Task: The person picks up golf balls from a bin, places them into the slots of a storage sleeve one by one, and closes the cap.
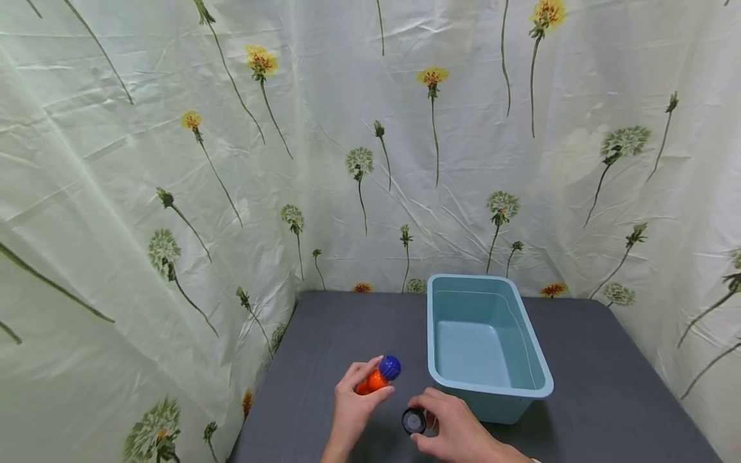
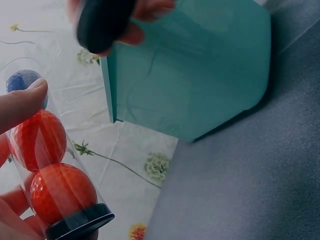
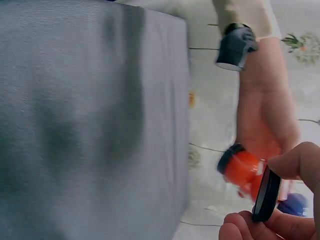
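My left hand (image 1: 349,406) grips a clear tube (image 2: 75,162) of dimpled golf balls. Two orange balls (image 2: 64,192) are stacked above a black end cap (image 2: 80,222), and a blue ball (image 1: 390,368) sits at the tube's other end, where no cap shows. The left thumb lies across the tube by the blue ball. To the right of it, my right hand (image 1: 451,424) pinches a loose round black cap (image 3: 267,194) between thumb and fingers, apart from the tube. Both hands are above the dark table.
A light blue-green plastic bin (image 1: 491,390) stands on the dark grey table (image 1: 347,321), just beyond and right of my right hand; its inside shows no contents. A white curtain (image 1: 347,96) printed with dandelions hangs behind the table and along its sides.
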